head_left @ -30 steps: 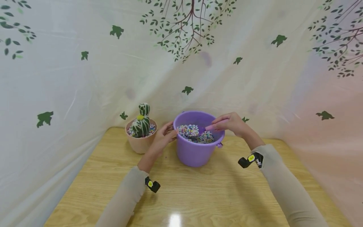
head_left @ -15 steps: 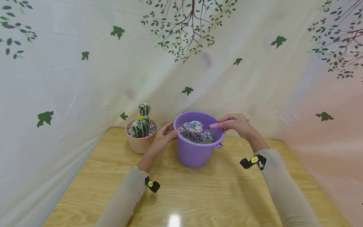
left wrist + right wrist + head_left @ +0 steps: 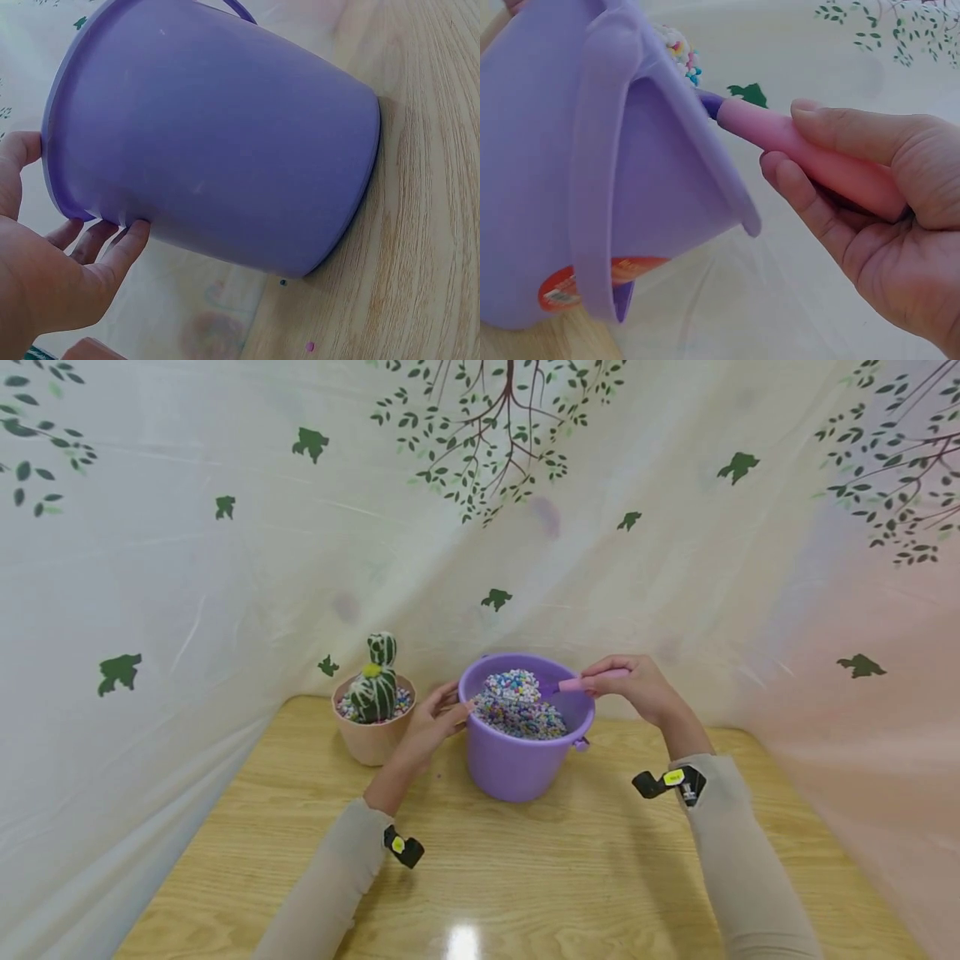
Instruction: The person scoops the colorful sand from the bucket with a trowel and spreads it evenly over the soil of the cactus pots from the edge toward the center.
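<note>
My right hand [image 3: 637, 689] grips the pink handle of a small shovel [image 3: 802, 146], thumb on top and fingers beneath. Its purple neck [image 3: 551, 688] reaches over the rim of a purple bucket [image 3: 513, 768]. A heap of small multicoloured beads [image 3: 513, 685] covers the shovel's blade, above more loose beads [image 3: 525, 718] in the bucket. My left hand [image 3: 429, 724] holds the bucket's left side. In the left wrist view, the thumb of that hand [image 3: 56, 277] touches the rim and its fingertips [image 3: 137, 229] rest against the outer wall.
Left of the bucket stands a peach pot [image 3: 369, 743] with a knitted-looking green and white cactus [image 3: 375, 693] in beads. Stray beads [image 3: 310, 346] lie on the wooden table [image 3: 525, 877]. A leaf-printed cloth [image 3: 420, 560] hangs behind. The bucket's handle [image 3: 596, 165] hangs down its side.
My right hand has moved slightly right, and the heaped shovel has risen from the beads inside the bucket. The left hand and bucket have stayed in place.
</note>
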Demonstrator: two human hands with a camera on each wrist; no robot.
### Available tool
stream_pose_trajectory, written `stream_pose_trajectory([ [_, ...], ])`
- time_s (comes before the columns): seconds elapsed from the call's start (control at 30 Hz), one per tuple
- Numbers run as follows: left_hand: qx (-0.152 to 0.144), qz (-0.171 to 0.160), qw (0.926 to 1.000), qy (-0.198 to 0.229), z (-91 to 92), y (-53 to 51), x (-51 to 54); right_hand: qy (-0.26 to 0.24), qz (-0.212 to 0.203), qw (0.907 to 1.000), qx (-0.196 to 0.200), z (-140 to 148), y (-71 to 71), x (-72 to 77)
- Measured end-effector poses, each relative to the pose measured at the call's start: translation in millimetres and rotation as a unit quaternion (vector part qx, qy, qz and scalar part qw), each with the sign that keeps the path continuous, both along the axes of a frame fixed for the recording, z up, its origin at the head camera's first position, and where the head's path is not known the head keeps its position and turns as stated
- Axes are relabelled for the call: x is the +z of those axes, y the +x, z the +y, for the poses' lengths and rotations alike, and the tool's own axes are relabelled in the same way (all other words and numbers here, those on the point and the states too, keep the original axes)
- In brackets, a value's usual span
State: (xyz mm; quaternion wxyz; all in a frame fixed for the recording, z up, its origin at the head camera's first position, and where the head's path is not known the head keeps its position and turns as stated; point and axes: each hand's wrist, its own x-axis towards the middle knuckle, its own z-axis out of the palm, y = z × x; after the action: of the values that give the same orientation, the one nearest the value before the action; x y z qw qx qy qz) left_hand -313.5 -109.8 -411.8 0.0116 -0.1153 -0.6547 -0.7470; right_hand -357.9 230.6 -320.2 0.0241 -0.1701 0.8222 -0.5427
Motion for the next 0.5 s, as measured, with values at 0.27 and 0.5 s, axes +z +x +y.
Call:
stream_pose_trajectory([
  [0.27,0.004,-0.004,1.0000,-0.002,0.5,0.6,1.1,-0.003,0.006,0.9999,0.012,0,-0.8,13.0],
  [0.5,0.002,-0.027,0.9996,0.004,0.9,-1.6,2.2,0.009,0.023,0.9985,0.049,-5,2.5,22.1],
])
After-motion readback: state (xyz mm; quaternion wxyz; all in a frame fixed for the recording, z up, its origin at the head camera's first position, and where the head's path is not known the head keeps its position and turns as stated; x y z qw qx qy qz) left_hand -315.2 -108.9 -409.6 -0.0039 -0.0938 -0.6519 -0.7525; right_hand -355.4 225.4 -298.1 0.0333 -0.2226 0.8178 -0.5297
